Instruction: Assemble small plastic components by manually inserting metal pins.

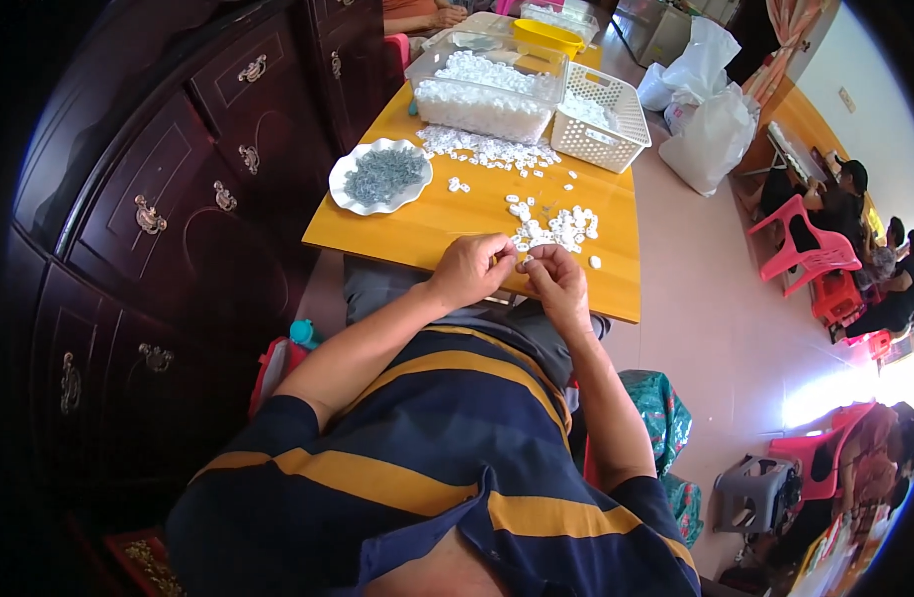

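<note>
My left hand [471, 270] and my right hand [560, 286] meet at the table's near edge, thumbs and fingertips pinched close together. A small white plastic piece [525, 263] shows at the right fingertips. What the left fingers pinch is too small to make out. Just beyond my hands lies a loose pile of small white oval pieces [568, 231]. To the left, a white scalloped dish [344, 196] holds a heap of small grey-blue slivers [385, 175]. More white pieces [482, 146] spread in front of the clear bin.
A clear bin [422, 76] full of white pieces and a white perforated basket [631, 147] stand at the table's far side, with a yellow basin [548, 34] behind. Dark cabinets [193, 179] line the left. White bags [716, 139] and pink chairs [810, 239] with seated people are to the right.
</note>
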Tool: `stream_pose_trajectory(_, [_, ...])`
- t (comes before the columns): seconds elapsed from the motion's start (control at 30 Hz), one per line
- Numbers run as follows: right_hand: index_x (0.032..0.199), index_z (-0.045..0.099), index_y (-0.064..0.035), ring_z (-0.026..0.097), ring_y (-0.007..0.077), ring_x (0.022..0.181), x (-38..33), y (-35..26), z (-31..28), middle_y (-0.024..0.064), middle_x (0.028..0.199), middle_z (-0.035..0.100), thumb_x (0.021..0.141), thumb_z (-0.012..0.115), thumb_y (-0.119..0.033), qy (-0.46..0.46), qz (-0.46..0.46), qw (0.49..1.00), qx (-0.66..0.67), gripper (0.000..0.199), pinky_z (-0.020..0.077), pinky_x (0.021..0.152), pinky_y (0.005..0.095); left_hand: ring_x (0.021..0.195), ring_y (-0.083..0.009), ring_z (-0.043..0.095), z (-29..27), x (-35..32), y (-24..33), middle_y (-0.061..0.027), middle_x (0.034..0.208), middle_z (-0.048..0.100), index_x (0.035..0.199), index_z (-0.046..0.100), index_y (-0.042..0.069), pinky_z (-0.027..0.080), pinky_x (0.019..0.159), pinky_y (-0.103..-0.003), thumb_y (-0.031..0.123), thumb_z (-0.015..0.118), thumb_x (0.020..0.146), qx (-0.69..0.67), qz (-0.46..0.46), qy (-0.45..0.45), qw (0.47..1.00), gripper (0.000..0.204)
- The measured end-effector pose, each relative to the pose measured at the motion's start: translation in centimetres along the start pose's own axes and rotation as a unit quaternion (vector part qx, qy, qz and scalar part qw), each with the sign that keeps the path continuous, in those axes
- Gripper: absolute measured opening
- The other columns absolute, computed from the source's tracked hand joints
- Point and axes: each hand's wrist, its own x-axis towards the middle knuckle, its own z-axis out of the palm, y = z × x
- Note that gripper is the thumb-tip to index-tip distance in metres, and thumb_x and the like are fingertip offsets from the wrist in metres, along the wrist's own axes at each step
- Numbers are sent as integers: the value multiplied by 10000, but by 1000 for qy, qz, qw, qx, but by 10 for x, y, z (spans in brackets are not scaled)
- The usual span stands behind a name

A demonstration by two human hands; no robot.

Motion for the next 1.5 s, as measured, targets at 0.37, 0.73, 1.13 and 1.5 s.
stream_pose_trajectory(0.37, [1108, 627, -7, 652, 84, 731, -3, -3, 1, 68, 896, 755, 964, 656, -89, -4, -1, 998, -58, 168, 535, 659, 239, 659, -322, 691, 2, -2, 2, -155, 760, 696, 851, 656, 39, 513, 585, -390, 111, 678, 891, 5, 6, -3, 1000, 85])
stream_pose_trajectory(0.73, [1097, 640, -6, 660, 84, 736, -2, -1, 0, 67, 892, 756, 959, 657, -89, -3, 3, 999, -45, 162, 543, 665, 242, 681, -338, 691, 2, -1, 2, -162, 769, 694, 848, 650, 36, 517, 595, -400, 107, 676, 886, 10, 3, -2, 1000, 84])
stream_pose_trajectory(1.13, [995, 689, 4, 667, 79, 699, -7, -12, 6, 57, 824, 754, 928, 698, -97, 16, -12, 994, -108, 121, 536, 649, 245, 664, -324, 679, 0, -1, 3, -159, 772, 689, 857, 655, 25, 508, 593, -378, 57, 690, 861, 44, 32, -8, 998, 47])
stream_pose_trajectory(1.5, [976, 686, 12, 666, 63, 728, -5, -1, 3, 58, 811, 748, 925, 708, -94, 4, -2, 997, -80, 120, 525, 663, 236, 653, -313, 680, 3, -1, 1, -157, 763, 691, 863, 654, 19, 507, 590, -369, 50, 688, 873, 39, 33, -18, 999, 47])
